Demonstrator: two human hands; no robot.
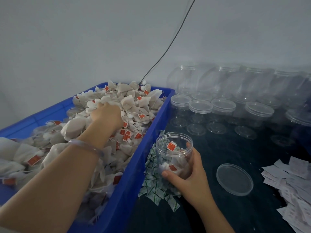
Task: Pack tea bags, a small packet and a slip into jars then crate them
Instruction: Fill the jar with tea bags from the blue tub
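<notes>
Right hand (190, 177) clasps the clear, lidless jar (174, 153), a few red-tagged bags inside. Its long axis is near upright, mouth up, tipped slightly toward the left hand (106, 113), which clutches tea bags (131, 105) in the bin (148, 137).

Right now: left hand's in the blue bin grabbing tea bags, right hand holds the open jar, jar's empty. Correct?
Not quite. The jar isn't empty: the head view shows a few tea bags with red tags inside it. The rest holds: the left hand is grabbing in the blue bin, and the right hand holds the open jar.
</notes>
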